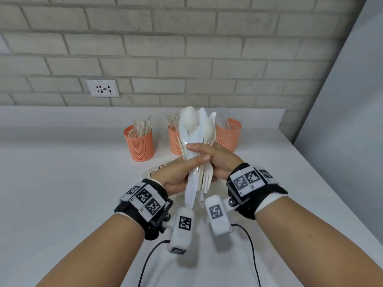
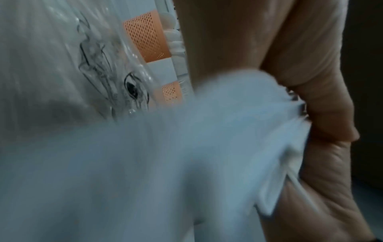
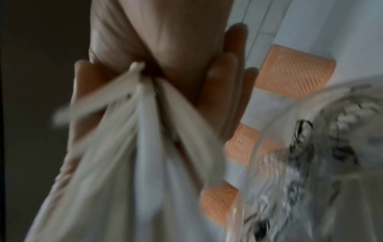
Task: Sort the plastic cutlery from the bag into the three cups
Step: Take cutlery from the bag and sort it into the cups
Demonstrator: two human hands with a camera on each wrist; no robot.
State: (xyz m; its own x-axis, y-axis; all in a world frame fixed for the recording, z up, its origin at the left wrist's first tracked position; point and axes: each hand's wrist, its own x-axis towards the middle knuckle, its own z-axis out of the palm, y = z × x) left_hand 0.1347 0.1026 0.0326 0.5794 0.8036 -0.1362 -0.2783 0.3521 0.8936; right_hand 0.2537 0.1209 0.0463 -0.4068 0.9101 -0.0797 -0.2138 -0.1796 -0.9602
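Against a pale brick wall, over the white tabletop, our left hand and right hand clasp a mixed cutlery bundle mid-length, before three orange cups; light, stiff, slippery pieces, likely best pinched by their handles.

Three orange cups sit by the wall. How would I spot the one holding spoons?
Find the brick wall and the white counter below it, where three orange mesh cups stand in a row. The spoon cup is the leftmost, nearest the wall socket; only it shows rounded spoon bowls, and it stands clear of the hands.
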